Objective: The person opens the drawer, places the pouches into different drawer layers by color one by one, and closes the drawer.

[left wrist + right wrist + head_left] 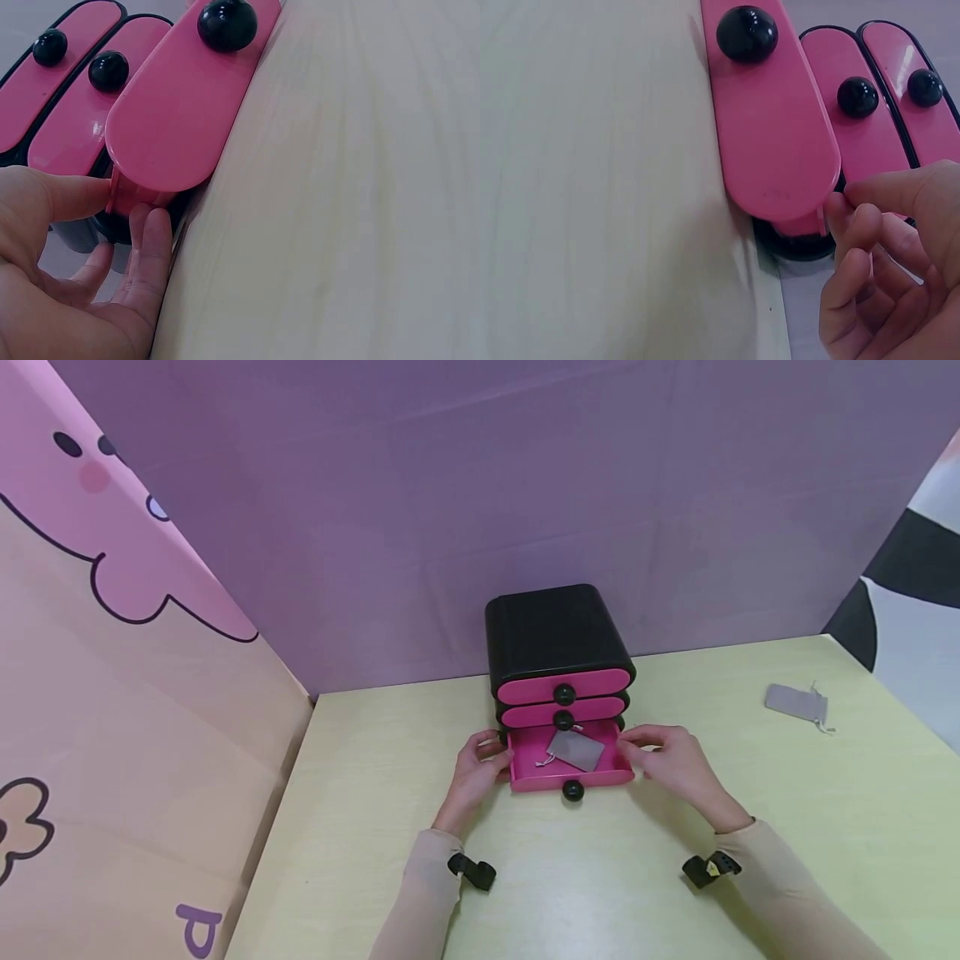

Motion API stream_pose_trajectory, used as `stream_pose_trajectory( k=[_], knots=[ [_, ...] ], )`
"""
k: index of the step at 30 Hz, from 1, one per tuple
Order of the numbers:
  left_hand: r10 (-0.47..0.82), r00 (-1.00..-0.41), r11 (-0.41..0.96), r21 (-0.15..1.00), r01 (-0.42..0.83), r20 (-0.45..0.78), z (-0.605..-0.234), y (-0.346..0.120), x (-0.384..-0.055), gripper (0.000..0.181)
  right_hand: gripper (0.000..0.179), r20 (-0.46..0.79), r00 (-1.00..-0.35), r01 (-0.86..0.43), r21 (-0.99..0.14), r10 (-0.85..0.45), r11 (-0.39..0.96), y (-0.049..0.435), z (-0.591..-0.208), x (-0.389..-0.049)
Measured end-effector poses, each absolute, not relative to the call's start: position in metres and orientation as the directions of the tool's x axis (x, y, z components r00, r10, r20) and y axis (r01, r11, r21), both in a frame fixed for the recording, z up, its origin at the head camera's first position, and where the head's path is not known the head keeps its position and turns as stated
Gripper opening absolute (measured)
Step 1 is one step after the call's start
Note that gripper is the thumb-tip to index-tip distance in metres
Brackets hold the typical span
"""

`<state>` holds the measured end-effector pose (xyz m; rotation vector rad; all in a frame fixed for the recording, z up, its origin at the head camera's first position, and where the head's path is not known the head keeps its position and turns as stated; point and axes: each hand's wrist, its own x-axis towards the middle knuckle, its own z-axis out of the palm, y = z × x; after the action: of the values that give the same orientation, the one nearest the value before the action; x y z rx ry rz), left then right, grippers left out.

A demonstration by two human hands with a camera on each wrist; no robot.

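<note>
A black drawer cabinet (558, 631) with pink drawer fronts stands at the back of the table. Its bottom pink drawer (525, 768) is pulled out, and a grey drawstring pouch (576, 750) lies inside. My left hand (474, 772) holds the drawer's left side wall, thumb at the upper edge and fingers (156, 240) against the outer side. On the opposite side, my right hand (671, 762) pinches the right wall's edge between thumb and forefinger, its other fingers (851, 289) curled. Round black knobs (573, 791) sit on the drawer fronts; the upper two drawers are closed.
Another grey drawstring pouch (797, 703) lies on the pale wooden table (360, 827), far to the right. A purple cloth (375, 527) hangs behind the cabinet, and a printed panel (135, 710) stands along the left edge.
</note>
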<state>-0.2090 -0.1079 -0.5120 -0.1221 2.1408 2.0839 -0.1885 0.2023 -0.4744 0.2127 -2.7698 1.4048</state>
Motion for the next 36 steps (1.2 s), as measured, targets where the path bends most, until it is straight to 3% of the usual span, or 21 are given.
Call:
stream_pose_trajectory(
  k=[36],
  knots=[
    [0.036,-0.986,0.031,0.986,-0.165,-0.166,-0.513,-0.107,-0.210,0.052,0.031,0.078,-0.995,-0.101,-0.762,-0.065,0.640,0.263,-0.486,-0.197]
  ],
)
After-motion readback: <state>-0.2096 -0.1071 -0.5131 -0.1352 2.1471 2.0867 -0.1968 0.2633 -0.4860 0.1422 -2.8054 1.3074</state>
